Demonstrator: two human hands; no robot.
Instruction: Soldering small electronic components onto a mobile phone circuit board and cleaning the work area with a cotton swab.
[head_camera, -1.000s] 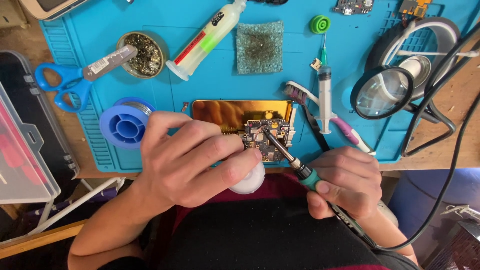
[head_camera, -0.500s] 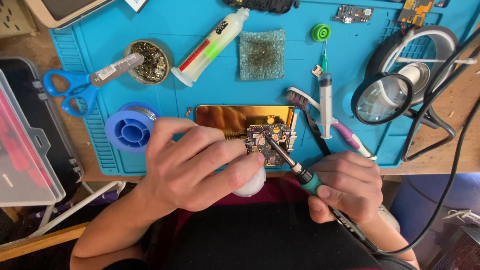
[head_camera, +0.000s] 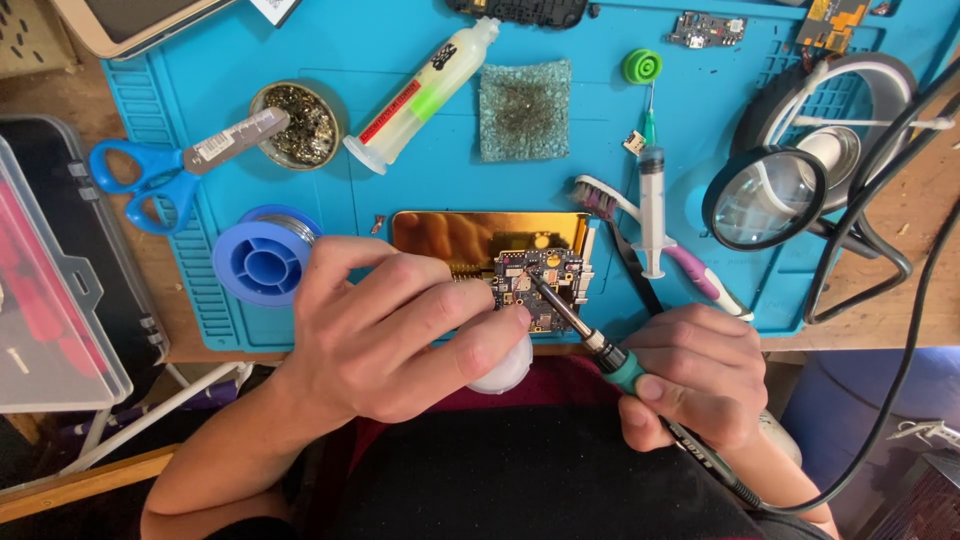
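Note:
A small dark circuit board (head_camera: 545, 283) lies on a gold-coloured plate (head_camera: 470, 236) near the front edge of a blue work mat (head_camera: 560, 190). My right hand (head_camera: 690, 375) grips a soldering iron (head_camera: 600, 348) with a teal collar; its tip rests on the board's middle. My left hand (head_camera: 395, 335) lies curled beside the board, fingertips at its left edge, holding what seems a thin solder wire toward the tip. A white rounded object (head_camera: 505, 368) shows under the left fingers.
On the mat: a blue solder spool (head_camera: 262, 262), blue scissors (head_camera: 150, 180), a brass-wool tin (head_camera: 295, 125), a glue tube (head_camera: 425, 90), a green sponge (head_camera: 525, 110), a syringe (head_camera: 652, 200), a toothbrush (head_camera: 655, 255), a magnifier (head_camera: 765, 198). A plastic case (head_camera: 55, 290) stands left.
The view has shifted a little. Both hands and the iron keep nearly the same pose over the board.

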